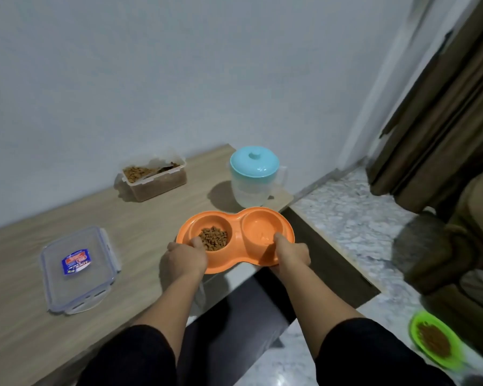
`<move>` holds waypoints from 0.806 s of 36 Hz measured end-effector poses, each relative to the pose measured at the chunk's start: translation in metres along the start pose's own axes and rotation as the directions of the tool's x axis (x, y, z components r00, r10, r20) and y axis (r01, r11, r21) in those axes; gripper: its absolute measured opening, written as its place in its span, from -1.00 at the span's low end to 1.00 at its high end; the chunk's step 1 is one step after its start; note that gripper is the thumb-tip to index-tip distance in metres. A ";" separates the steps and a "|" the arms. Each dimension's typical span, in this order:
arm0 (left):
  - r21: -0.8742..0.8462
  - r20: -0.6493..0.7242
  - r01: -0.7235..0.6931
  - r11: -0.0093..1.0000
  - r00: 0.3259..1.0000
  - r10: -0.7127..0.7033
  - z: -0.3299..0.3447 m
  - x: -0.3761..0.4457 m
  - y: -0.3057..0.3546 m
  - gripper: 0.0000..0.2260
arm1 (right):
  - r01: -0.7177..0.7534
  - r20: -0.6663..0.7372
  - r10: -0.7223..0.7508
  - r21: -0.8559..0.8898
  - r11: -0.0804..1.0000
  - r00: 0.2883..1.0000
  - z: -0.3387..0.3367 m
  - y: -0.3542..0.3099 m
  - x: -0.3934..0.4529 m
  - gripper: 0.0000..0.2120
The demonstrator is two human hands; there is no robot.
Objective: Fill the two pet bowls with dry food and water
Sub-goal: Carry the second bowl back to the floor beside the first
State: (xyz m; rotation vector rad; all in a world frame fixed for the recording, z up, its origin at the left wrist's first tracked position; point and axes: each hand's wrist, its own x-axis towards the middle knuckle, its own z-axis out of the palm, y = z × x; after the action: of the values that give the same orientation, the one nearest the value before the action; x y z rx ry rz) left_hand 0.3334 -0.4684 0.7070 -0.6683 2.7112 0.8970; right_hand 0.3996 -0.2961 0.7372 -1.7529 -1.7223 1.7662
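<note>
My fingers on the left hand (185, 259) are curled over the near-left rim of the orange double bowl (235, 215), thumb on top of the rim beside the kibble (213, 238), the other fingers hidden beneath. On the right hand (292, 253) my thumb lies along the inner edge of the right-hand cup and the remaining fingers wrap under the dish, so both hands grip it. Both forearms reach forward, roughly parallel, dark sleeves (129, 358) pushed up toward the elbows.

Left to right: a clear snap-lock lid (78, 270) with a blue label lies flat on the wooden tabletop (25, 330), well apart from the dish. Farther back, near the wall, I see a clear container (155, 178) of dry food, uncovered. The double bowl sits at the table's near-right corner, its near edge overhanging the table's edge; the left cup holds a small heap of kibble, and the right cup shows a pale sheen at its bottom, though I cannot tell whether that is water. Just behind the bowl stands a translucent pitcher (253, 181) with a light-blue lid, upright, apart from the dish. To the right, on the marbled floor (346, 218), a brown curtain (444, 121) hangs, and a green dish (435, 342) holding brown food lies near the lower right corner.
</note>
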 end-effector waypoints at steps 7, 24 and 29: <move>-0.075 0.058 -0.073 0.994 0.995 0.078 0.026 -0.059 0.043 -0.47 | -0.001 -0.047 0.002 0.026 1.000 0.999 -0.069 -0.003 0.026 -0.38; -0.308 0.097 -0.098 0.946 0.986 0.134 0.137 -0.212 0.143 -0.46 | 0.078 -0.082 -0.073 0.064 0.995 0.994 -0.259 -0.040 0.115 -0.43; -0.329 0.078 -0.073 0.941 0.991 0.104 0.157 -0.241 0.158 -0.45 | 0.074 -0.058 -0.072 0.038 0.997 0.996 -0.289 -0.047 0.134 -0.45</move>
State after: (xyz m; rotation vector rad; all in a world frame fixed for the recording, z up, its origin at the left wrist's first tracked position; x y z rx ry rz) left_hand 0.4770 -0.1760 0.7427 -0.5468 2.5490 1.3834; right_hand 0.5417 -0.0104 0.7809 -1.6845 -1.6947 1.6924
